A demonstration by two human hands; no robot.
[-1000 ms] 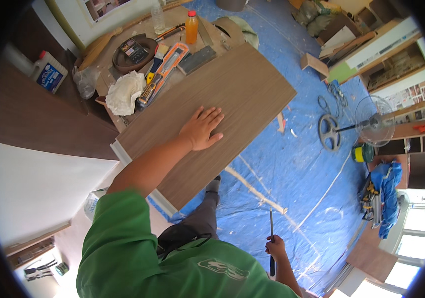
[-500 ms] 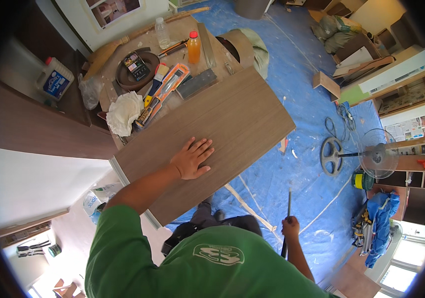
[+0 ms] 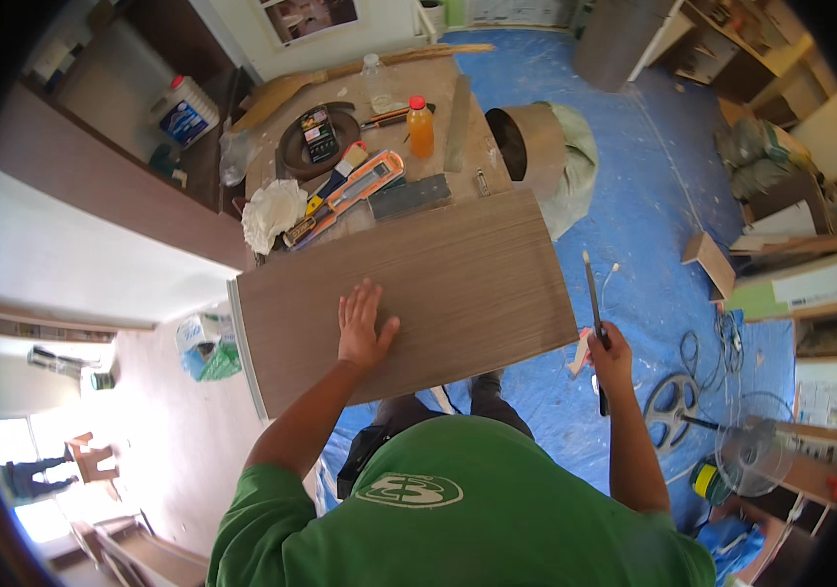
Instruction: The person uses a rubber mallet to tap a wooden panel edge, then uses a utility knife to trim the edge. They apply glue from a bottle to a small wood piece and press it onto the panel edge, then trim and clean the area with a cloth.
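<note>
A rectangular brown wood-grain board (image 3: 467,274) lies across the near part of a worktable, its near edge close to my body. My left hand (image 3: 366,331) rests flat on the board's face, fingers stretched out. Off the board's right end, my right hand (image 3: 614,358) is closed around a long, slim, dark tool (image 3: 591,289) held upright. The tool has a pale tip; its exact kind is unclear. A light strip (image 3: 248,352) runs along the board's left end.
Behind the board, the worktable (image 3: 482,147) carries an orange-drink bottle (image 3: 420,129), a phone (image 3: 319,135), a packaged cutter (image 3: 369,183), a brush (image 3: 348,159) and a crumpled white cloth (image 3: 274,215). Blue sheeting (image 3: 624,196) covers the floor; a standing fan (image 3: 753,430) is at right.
My right hand has raised the slim tool from low beside my body to the board's right end. The view has turned, and the left hand stays flat on the board.
</note>
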